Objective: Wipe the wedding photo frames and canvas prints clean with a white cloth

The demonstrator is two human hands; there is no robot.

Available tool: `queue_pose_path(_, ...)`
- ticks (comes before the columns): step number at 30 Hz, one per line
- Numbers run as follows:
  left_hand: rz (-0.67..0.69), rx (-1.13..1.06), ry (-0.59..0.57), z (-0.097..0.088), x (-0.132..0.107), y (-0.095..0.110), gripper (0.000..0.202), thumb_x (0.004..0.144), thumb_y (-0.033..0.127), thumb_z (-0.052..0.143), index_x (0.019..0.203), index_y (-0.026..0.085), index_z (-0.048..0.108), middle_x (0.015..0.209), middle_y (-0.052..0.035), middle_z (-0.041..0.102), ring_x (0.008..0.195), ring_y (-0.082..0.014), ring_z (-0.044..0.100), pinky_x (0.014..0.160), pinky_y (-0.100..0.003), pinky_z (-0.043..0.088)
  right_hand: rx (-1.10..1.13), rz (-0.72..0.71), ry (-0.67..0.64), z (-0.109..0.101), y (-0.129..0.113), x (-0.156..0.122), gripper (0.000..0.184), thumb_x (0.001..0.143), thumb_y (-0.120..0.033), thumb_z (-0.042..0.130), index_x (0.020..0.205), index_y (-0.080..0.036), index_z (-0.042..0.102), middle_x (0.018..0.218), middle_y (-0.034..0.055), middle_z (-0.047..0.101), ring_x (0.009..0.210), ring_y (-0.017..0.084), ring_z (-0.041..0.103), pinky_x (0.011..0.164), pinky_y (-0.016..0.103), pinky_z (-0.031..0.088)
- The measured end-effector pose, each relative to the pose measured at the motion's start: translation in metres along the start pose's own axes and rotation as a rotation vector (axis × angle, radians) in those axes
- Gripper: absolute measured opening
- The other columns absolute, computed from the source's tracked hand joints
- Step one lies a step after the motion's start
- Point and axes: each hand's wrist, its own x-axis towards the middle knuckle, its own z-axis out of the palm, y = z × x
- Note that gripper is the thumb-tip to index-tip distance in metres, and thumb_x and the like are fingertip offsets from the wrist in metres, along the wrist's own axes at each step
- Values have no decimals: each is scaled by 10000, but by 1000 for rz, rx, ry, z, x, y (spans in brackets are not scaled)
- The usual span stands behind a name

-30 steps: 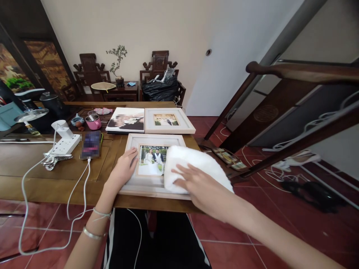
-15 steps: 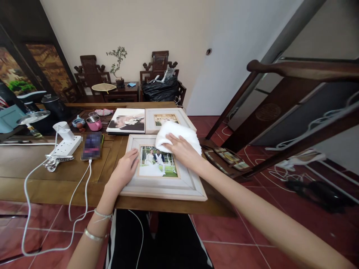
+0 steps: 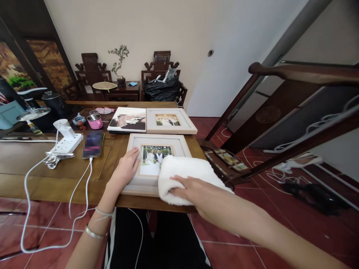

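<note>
A pale picture frame with a photo of two people lies flat near the table's front edge. My left hand rests on the frame's left border, fingers stretched out. My right hand grips a folded white towel, its fingers tucked partly into the fold. The towel lies over the frame's lower right corner and part of the photo, hiding them, and hangs past the frame's right side.
Behind lie a second framed photo and an album. To the left are a phone, a power strip with white cables and a pink cup. A wooden chair stands close on the right.
My right hand has drawn the towel from the frame's upper right corner toward me, to the lower right. The second framed photo is now uncovered. My left hand has stayed in place.
</note>
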Motion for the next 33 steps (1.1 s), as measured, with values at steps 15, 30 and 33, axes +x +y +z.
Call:
queue_pose_path(15,7,6,-39,-4,0,2,404,936,248,385,1288,101,518,1399,-165,489,1335,-260,417,1080,-448,383,-300,164,139,1,72,104,666,717,149,329,1250,-160,583,1515,147,301,1391,382,223,1034,648,275)
queue_pose_path(30,21,-2,-10,-1,-1,1,389,937,235,374,1276,118,523,1389,-158,499,1331,-252,422,1083,-445,379,2,13,12,0,3,44,776,631,110,392,1332,-201,511,1502,128,345,1398,317,244,1088,543,286)
queue_pose_path(33,26,-8,-8,-2,-2,2,388,939,240,369,1275,127,527,1391,-151,499,1332,-251,421,1084,-449,377,-111,92,140,11,33,78,772,627,127,396,1327,-177,510,1514,142,310,1411,320,196,1097,576,242)
